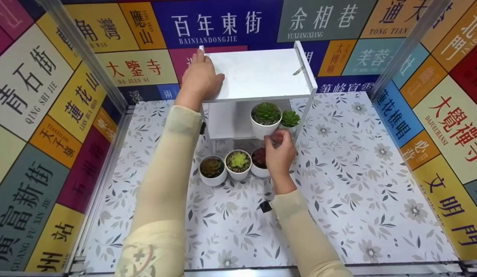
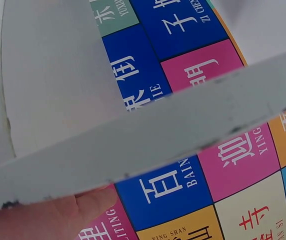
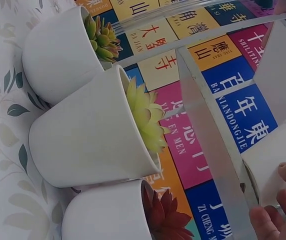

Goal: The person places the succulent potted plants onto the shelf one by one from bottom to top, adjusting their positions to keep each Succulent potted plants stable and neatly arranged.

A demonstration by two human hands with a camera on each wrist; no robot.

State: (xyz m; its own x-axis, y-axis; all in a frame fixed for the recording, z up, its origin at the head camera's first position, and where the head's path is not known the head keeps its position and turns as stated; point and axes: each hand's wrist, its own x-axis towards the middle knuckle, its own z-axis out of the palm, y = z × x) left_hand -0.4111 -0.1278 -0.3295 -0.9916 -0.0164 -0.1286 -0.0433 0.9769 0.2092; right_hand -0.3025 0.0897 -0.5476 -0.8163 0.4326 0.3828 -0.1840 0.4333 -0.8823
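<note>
A white two-tier shelf point(image 1: 257, 73) stands at the back. My left hand point(image 1: 200, 77) grips the left end of its top, with the thumb over the board; in the left wrist view, fingers point(image 2: 95, 202) show beside a white rail. My right hand point(image 1: 281, 152) holds a white-potted green succulent point(image 1: 266, 115) low on its pot, at the front edge of the lower tier. The right wrist view shows the thumb on the white pot point(image 3: 278, 155) and the other fingers bent near its base. Behind it, to the right, a smaller green succulent point(image 1: 290, 118) is partly hidden.
Before the shelf, on the floral-patterned surface point(image 1: 357, 184), stand a brownish succulent point(image 1: 212, 169), a yellow-green succulent point(image 1: 238, 163) and a dark red succulent point(image 1: 258, 159), each in a white pot. The right hand partly covers the red one. Colourful lettered panels point(image 1: 219, 23) surround the area.
</note>
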